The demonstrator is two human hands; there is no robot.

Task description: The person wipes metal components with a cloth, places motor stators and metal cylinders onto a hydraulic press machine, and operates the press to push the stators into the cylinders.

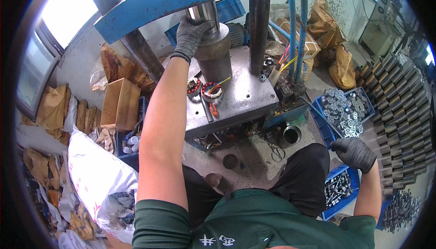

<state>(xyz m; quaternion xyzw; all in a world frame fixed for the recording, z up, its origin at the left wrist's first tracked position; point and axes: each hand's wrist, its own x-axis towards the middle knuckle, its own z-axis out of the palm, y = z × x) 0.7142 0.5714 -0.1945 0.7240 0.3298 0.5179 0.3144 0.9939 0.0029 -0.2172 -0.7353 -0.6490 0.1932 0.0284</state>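
Observation:
My left hand [190, 36], in a grey knit glove, reaches up to the press. Its fingers curl round the shiny steel shaft [209, 14], just above a thick grey metal cylinder [215, 58] standing on the press table [243, 97]. Beside the cylinder's foot lie two wound stators, one [212, 92] with coloured wires and another [193, 85] partly behind my forearm. A short rod [206, 109] and an orange-red ring-like piece [214, 109] are near them. At the right, my gloved right hand [355, 153] is closed at the end of a long lever [320, 116]; its fingertips are partly hidden.
The blue press frame [190, 3] spans overhead, between dark columns [259, 31]. Blue crates hold metal discs [341, 108] and shafts [338, 187] at the right, beside stacked metal cylinders [399, 112]. A white sack [97, 176] and a cardboard box [120, 103] stand left. Scissors [276, 151] lie on the floor.

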